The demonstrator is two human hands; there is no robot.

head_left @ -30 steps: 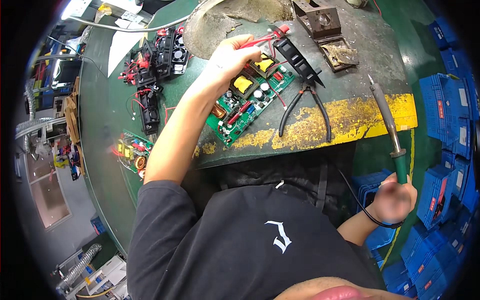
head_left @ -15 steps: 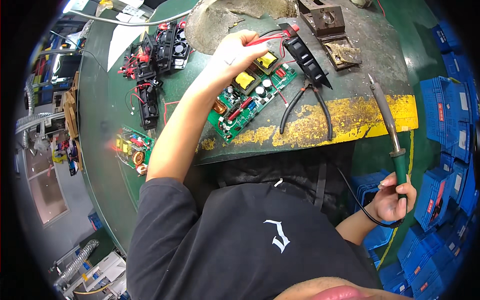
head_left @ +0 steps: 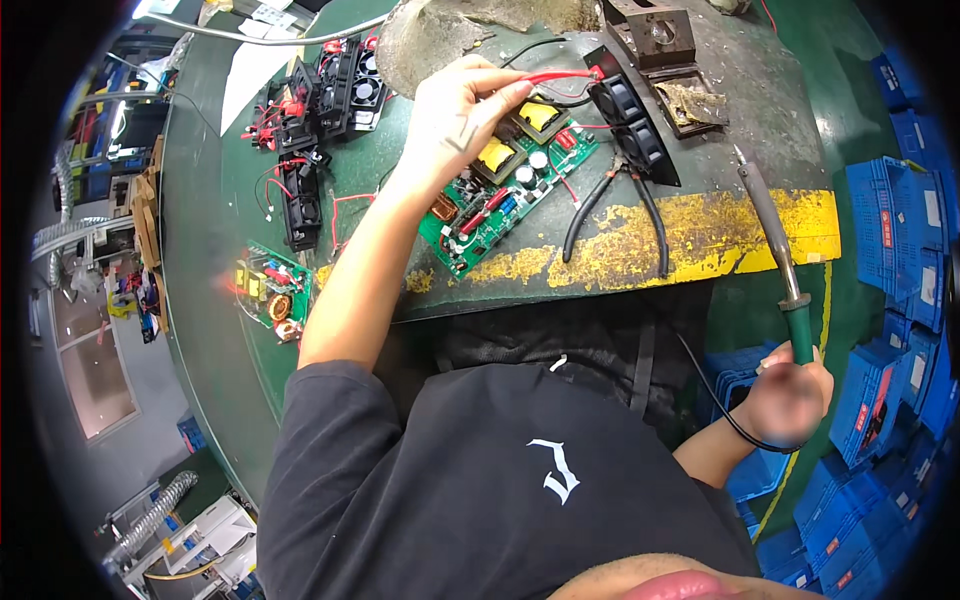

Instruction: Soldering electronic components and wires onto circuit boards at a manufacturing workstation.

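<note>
My left hand (head_left: 452, 118) pinches a red wire (head_left: 556, 76) that runs to a black panel with small fans (head_left: 632, 118). This panel stands tilted at the right end of a green circuit board (head_left: 462, 248) bearing yellow-wrapped transformers, and my left hand is above the board's far side. My right hand (head_left: 790, 408) grips the green handle of a soldering iron (head_left: 768, 222) off the table's right edge, its tip pointing up and away over the tabletop. Black-handled pliers (head_left: 654, 228) lie spread beside the board, their jaws next to the fan panel.
Several black fan panels (head_left: 300, 205) with red wires sit at the left, near another circuit board (head_left: 275, 290). A rusty metal stand (head_left: 650, 38) and a small tray holding a sponge (head_left: 692, 105) are at the back right. Blue crates (head_left: 893, 225) are stacked right of the table (head_left: 735, 262).
The fan panel has shifted slightly right and down, turning so its fans show more. My left hand has moved back from the panel along the red wire. The soldering iron stays about where it was.
</note>
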